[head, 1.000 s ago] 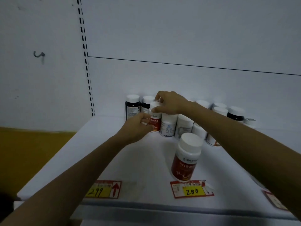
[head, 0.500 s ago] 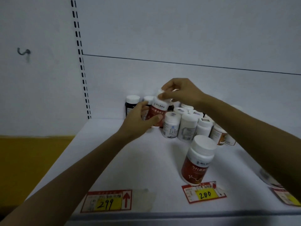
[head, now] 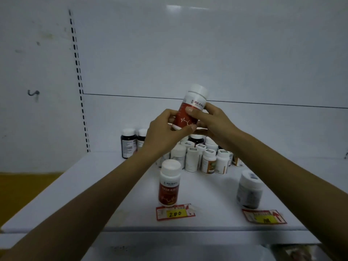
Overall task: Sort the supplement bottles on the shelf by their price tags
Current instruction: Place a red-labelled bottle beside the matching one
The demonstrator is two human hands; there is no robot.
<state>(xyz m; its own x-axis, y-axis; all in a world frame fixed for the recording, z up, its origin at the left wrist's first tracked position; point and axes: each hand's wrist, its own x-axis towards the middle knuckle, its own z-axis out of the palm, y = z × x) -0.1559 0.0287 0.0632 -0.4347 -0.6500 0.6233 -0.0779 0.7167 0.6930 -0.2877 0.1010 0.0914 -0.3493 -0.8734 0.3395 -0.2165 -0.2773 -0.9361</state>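
Left hand [head: 163,129] and right hand [head: 212,121] gripped the red-labelled bottle [head: 190,110], nearly upright, aloft; the matching bottle [head: 169,183] stood nearer and lower, behind the 200 tag [head: 175,213].

The flat white shelf [head: 94,194] bears a red-labelled white-capped bottle [head: 169,183] behind a red-and-yellow "200" price tag [head: 175,212], a grey-labelled bottle [head: 249,191] behind a second tag [head: 263,217], and clustered white bottles [head: 192,159] beside two dark bottles [head: 129,143] at the back.

Handwritten "200" on the yellow price tag [head: 175,213]; the right tag [head: 264,217] shows a red arrow
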